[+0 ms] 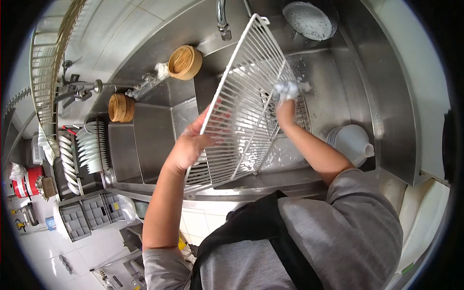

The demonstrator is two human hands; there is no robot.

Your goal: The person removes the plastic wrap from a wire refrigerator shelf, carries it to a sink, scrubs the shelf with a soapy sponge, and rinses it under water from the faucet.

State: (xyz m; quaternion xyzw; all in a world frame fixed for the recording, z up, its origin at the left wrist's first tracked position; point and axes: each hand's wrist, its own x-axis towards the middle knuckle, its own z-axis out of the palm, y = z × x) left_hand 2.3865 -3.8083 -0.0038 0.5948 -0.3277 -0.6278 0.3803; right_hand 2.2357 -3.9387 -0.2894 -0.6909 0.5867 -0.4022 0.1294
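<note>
A white wire rack (241, 116) stands tilted over the steel sink, its lower edge by the front rim. My left hand (188, 147) is closed around the rack's left edge, with the thumb on the near side and the fingers behind the wires. On the rack's right side, my right hand (286, 108) is closed on a foamy whitish wad (287, 90), pressed at the wires. Suds cover the wad, so its exact kind is hidden. Foam and water also streak the sink bottom (285, 154) beneath the rack.
A faucet (223, 24) hangs above the sink. A bowl of suds (309, 21) sits at back right, a white plastic jug (352, 144) at right. Bamboo steamers (185, 63) rest on the left ledge; plates (92, 147) stand racked farther left, near a grey crate (92, 215).
</note>
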